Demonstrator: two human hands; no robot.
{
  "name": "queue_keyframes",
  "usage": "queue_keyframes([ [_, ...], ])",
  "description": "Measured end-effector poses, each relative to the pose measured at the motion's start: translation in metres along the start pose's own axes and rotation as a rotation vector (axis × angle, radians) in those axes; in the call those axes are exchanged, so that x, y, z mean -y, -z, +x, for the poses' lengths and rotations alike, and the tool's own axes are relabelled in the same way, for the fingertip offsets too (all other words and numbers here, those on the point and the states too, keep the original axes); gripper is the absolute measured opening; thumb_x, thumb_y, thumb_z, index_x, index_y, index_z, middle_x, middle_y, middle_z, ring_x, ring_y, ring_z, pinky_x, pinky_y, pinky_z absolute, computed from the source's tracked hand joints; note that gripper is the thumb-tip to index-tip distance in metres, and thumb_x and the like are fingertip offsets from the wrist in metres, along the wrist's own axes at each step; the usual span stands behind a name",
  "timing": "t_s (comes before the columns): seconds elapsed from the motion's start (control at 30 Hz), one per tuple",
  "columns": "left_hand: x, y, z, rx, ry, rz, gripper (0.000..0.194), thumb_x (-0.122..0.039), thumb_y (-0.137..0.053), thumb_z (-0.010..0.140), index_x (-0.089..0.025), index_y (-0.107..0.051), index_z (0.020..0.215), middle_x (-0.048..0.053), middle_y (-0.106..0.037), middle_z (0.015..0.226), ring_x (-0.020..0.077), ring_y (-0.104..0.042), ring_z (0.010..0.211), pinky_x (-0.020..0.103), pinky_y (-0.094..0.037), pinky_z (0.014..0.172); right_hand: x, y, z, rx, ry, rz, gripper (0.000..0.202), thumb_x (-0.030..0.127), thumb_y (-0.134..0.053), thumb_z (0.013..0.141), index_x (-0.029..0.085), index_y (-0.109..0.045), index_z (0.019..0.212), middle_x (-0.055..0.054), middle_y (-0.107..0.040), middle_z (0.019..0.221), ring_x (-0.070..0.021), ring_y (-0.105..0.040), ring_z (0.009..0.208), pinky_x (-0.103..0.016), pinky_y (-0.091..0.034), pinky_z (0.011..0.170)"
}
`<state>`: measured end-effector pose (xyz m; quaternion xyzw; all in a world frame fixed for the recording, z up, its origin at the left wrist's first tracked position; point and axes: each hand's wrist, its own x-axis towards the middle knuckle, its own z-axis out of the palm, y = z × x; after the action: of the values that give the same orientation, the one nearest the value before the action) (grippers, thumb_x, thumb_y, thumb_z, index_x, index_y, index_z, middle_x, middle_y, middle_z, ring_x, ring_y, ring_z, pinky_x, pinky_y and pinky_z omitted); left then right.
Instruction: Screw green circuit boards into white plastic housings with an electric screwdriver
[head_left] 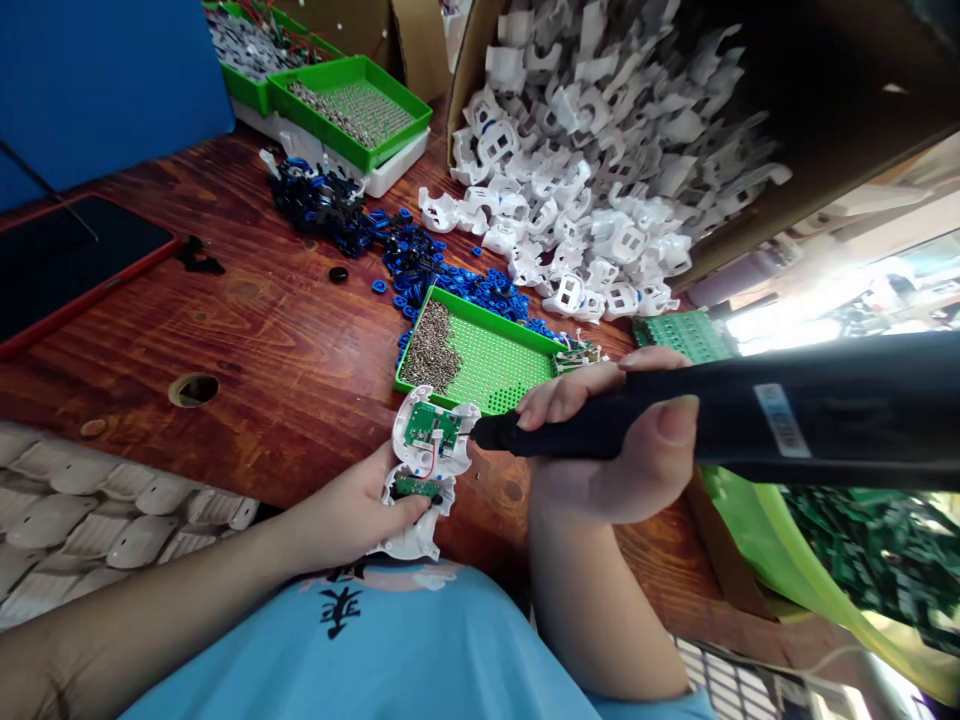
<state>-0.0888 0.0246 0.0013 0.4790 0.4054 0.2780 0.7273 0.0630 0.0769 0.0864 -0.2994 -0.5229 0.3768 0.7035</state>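
Observation:
My left hand grips a white plastic housing near the table's front edge. Two green circuit boards sit in it, joined by thin red and white wires. My right hand is wrapped round a black electric screwdriver, held nearly level. Its tip points left and meets the right side of the upper part of the housing; whether a screw is on the bit I cannot tell. Just beyond the housing lies a green tray with a heap of small screws at its left end.
Blue plastic parts lie behind the tray, below a spilling pile of white shells from a carton. Another green tray stands at the back. At left are a red-edged dark tablet and a table hole; green boards fill a bag at right.

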Motion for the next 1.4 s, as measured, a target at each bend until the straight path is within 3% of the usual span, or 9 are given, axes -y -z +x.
queue_keyframes([
  [0.4, 0.000, -0.001, -0.001, -0.005, 0.005, 0.007, 0.045, -0.030, -0.057, 0.081, -0.015, -0.041, 0.121, 0.007, -0.060, 0.103, 0.0199, -0.056, 0.094, 0.025, -0.045, 0.078, 0.001, -0.001, -0.006, -0.005, 0.003, -0.005, 0.028, 0.042, -0.053, 0.077, 0.020, -0.038, 0.087, 0.006, -0.048, 0.052, -0.0102, -0.047, 0.038, -0.024, -0.041, 0.039],
  [0.7, 0.001, 0.001, -0.002, 0.052, 0.037, -0.176, 0.050, -0.033, -0.061, 0.079, -0.016, -0.040, 0.121, 0.008, -0.060, 0.100, 0.0173, -0.056, 0.086, 0.023, -0.044, 0.070, -0.003, 0.000, -0.013, 0.068, 0.081, -0.021, 0.023, 0.035, -0.051, 0.078, 0.018, -0.038, 0.084, 0.005, -0.050, 0.054, -0.0091, -0.048, 0.040, -0.023, -0.041, 0.038],
  [0.9, 0.001, 0.001, -0.004, 0.067, 0.064, -0.230, 0.053, -0.033, -0.063, 0.078, -0.016, -0.039, 0.123, 0.006, -0.060, 0.089, 0.0147, -0.056, 0.073, 0.023, -0.044, 0.064, -0.006, 0.000, -0.014, 0.077, 0.055, -0.029, 0.024, 0.034, -0.051, 0.078, 0.018, -0.035, 0.085, 0.006, -0.050, 0.055, -0.0082, -0.049, 0.042, -0.022, -0.042, 0.040],
  [1.2, 0.001, 0.002, -0.001, 0.090, 0.101, -0.309, 0.038, -0.024, -0.062, 0.080, -0.017, -0.047, 0.114, 0.001, -0.059, 0.086, 0.0094, -0.053, 0.070, 0.018, -0.042, 0.061, -0.002, 0.011, -0.009, 0.083, 0.058, 0.046, 0.025, 0.038, -0.048, 0.078, 0.018, -0.037, 0.088, 0.005, -0.050, 0.053, -0.0122, -0.047, 0.039, -0.026, -0.041, 0.039],
  [1.3, 0.000, 0.002, 0.000, 0.069, 0.136, -0.344, 0.033, -0.021, -0.061, 0.080, -0.019, -0.050, 0.110, -0.001, -0.060, 0.083, 0.0090, -0.053, 0.070, 0.018, -0.041, 0.062, -0.003, 0.024, 0.007, -0.033, 0.144, -0.015, 0.029, 0.043, -0.046, 0.079, 0.018, -0.037, 0.092, 0.006, -0.047, 0.051, -0.0129, -0.045, 0.036, -0.027, -0.039, 0.036],
  [1.4, 0.000, 0.003, 0.000, 0.047, 0.140, -0.303, 0.032, -0.020, -0.062, 0.078, -0.018, -0.050, 0.109, -0.001, -0.061, 0.085, 0.0097, -0.054, 0.072, 0.018, -0.040, 0.062, -0.020, 0.041, 0.024, -0.180, 0.217, -0.121, 0.026, 0.039, -0.048, 0.081, 0.018, -0.040, 0.091, 0.007, -0.046, 0.051, -0.0095, -0.045, 0.037, -0.022, -0.038, 0.036],
])
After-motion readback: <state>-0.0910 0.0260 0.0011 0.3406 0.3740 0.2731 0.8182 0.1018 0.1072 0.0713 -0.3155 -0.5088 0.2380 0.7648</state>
